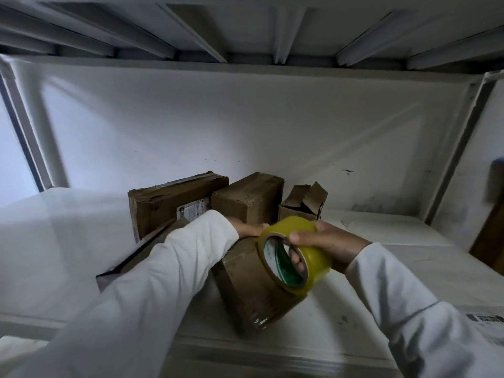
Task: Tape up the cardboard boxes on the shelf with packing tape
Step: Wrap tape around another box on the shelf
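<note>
We had the front box [253, 290] lying at an angle near the shelf's [354, 309] front edge, glossy with tape already wrapped round it. Our left hand [249, 230] lay on its far top edge, fingers fairly straight, pressing rather than clutching. Our right hand [324, 241] had its grip round the yellow tape roll [297, 255], thumb through the core, the roll touching the box's right upper corner.

Room to move? Open white shelf stretched away to the right of the box and roll, and more to the far left. Behind, it was crowded: a long box [169, 205] with a label, a second box [245, 200] just beside it, and a small box [302, 201] with its flaps standing open, all near the back wall [245, 118]. A dark flap [136, 252] poked out under our left sleeve [163, 282]. Overhead, the ribbed underside of the next shelf [245, 28] hung over everything.
</note>
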Tool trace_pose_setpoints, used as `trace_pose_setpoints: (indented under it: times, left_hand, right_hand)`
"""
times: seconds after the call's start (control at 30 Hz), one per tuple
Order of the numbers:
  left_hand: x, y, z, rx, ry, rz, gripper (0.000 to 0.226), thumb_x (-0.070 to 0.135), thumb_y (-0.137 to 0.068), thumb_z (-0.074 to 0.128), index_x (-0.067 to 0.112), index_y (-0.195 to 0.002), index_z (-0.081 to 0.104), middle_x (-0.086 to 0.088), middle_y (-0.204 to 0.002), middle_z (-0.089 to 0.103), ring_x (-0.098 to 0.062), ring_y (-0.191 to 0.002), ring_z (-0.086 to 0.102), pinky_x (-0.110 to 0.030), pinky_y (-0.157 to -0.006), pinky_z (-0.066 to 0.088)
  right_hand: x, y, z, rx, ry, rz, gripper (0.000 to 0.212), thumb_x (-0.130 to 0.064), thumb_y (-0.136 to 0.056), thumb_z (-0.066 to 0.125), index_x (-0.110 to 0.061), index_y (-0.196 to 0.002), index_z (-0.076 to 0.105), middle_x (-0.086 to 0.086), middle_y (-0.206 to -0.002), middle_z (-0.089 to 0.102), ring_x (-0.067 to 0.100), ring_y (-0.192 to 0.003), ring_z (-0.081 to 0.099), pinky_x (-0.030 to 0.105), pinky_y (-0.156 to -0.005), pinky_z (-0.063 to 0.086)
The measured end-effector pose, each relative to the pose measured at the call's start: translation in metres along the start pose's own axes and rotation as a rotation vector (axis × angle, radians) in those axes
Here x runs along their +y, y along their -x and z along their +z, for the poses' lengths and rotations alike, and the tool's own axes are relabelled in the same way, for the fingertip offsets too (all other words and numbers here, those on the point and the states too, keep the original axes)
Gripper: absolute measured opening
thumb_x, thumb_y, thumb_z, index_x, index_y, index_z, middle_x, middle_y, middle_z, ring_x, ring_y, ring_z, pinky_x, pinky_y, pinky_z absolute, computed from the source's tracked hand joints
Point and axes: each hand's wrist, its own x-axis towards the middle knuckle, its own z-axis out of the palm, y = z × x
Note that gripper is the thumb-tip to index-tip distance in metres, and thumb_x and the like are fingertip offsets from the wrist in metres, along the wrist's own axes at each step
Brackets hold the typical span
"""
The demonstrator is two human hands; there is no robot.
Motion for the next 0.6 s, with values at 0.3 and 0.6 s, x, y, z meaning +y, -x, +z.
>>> trace_pose_setpoints:
  times: [0.3,0.6]
  left_hand:
    - [-0.033,-0.025,0.018,0.314,-0.043,-0.214,0.038,0.013,-0.103,0.036,-0.002,-0.137,0.043,-0.017,-0.142,0.044,-0.03,-0.132,0.041,-0.029,-0.106,0.031]
    - [-0.044,-0.03,0.039,0.306,-0.028,-0.205,0.041,0.013,-0.103,0.034,-0.004,-0.14,0.038,-0.02,-0.146,0.04,-0.03,-0.135,0.038,-0.028,-0.103,0.03]
  right_hand:
    - [0.026,-0.054,0.038,0.432,0.067,-0.033,0.025,-0.048,-0.083,0.059,-0.023,-0.078,0.061,0.003,-0.085,0.067,0.012,-0.078,0.062,0.025,-0.075,0.048]
    - [0.013,-0.063,0.038,0.337,0.13,0.077,0.045,-0.059,-0.085,0.05,-0.019,-0.105,0.059,0.0,-0.1,0.063,0.01,-0.086,0.058,0.022,-0.078,0.044]
